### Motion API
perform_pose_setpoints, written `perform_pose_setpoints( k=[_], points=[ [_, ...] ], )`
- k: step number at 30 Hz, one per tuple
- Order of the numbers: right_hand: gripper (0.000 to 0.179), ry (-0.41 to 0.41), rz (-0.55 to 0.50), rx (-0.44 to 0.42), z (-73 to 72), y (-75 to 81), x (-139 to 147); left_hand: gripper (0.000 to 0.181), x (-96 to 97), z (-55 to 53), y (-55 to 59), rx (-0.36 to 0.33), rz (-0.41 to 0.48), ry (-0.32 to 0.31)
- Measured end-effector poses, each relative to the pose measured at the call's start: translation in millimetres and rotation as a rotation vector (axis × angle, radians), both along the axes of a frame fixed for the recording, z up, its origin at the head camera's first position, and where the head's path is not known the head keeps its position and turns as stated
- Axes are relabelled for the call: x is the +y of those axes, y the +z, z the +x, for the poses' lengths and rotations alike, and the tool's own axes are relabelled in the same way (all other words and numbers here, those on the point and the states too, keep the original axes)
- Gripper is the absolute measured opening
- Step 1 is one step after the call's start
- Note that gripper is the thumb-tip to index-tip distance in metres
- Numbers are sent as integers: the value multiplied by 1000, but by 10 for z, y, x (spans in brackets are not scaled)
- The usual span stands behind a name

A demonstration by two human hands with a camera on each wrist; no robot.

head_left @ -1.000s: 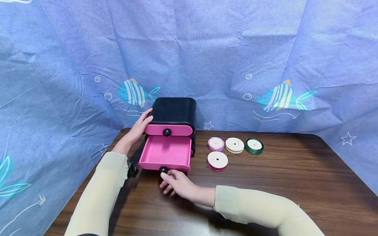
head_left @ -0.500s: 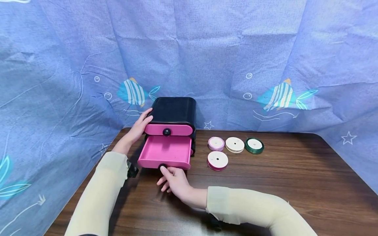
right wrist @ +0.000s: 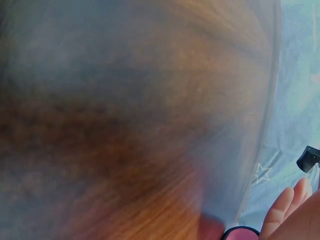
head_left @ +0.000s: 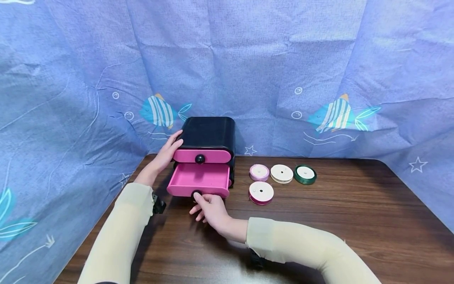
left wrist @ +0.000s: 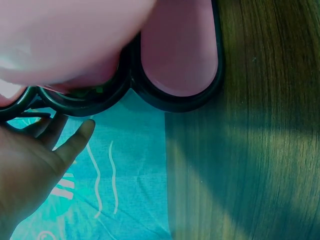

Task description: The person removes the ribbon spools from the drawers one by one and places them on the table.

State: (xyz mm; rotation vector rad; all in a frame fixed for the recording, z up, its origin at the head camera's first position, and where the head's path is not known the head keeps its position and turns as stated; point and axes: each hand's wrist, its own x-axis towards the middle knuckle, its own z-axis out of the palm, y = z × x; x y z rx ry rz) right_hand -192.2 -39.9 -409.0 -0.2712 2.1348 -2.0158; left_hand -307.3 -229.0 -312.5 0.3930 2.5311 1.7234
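Observation:
A black cabinet [head_left: 209, 132] with pink drawers stands at the table's back left. Its top drawer [head_left: 184, 156] is pushed in. Below it, the middle drawer [head_left: 181, 191] sticks out part way, with nothing inside but small dark specks. My left hand [head_left: 166, 154] rests against the cabinet's left side, fingers extended; in the left wrist view, its fingertips lie at the black rim. At the front, my right hand [head_left: 214, 213] pinches the middle drawer's black knob [head_left: 195, 193] with thumb and forefinger, other fingers loosely extended. The bottom drawer [left wrist: 180, 50] sits in its frame.
Right of the cabinet lie several ribbon spools: lilac [head_left: 259, 172], cream [head_left: 281, 174], dark green [head_left: 305, 174], and magenta [head_left: 261, 193] nearer the front. A blue fish-print cloth [head_left: 266, 79] hangs behind the brown wooden table [head_left: 337, 213].
The middle drawer has slid inward, toward the cabinet, and my right hand has moved forward along with it, its thumb coming onto the knob. My left hand stays in place.

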Motion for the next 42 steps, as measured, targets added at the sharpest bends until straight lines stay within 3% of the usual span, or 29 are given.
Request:
perform_pose_setpoints(
  k=[4,9,14,20,34,42],
  points=[
    [39,-28,-2,13,-13,-20,4,62,14,35,23,-1,-7,4],
    [42,-51,6,18,-83,-38,6,62,6,1,10,4,-6,8],
    [44,-87,47,39,-246,-14,21,62,-47,-124,-103,0,30,12],
    [44,-89,70,35,-392,19,19,63,-88,-241,-234,35,6,24],
    [41,-155,127,7,-687,60,-3,63,-83,-261,-261,60,-27,22],
    [41,-130,121,-5,-726,66,-5,63,-112,-272,-270,64,-38,30]
  ],
)
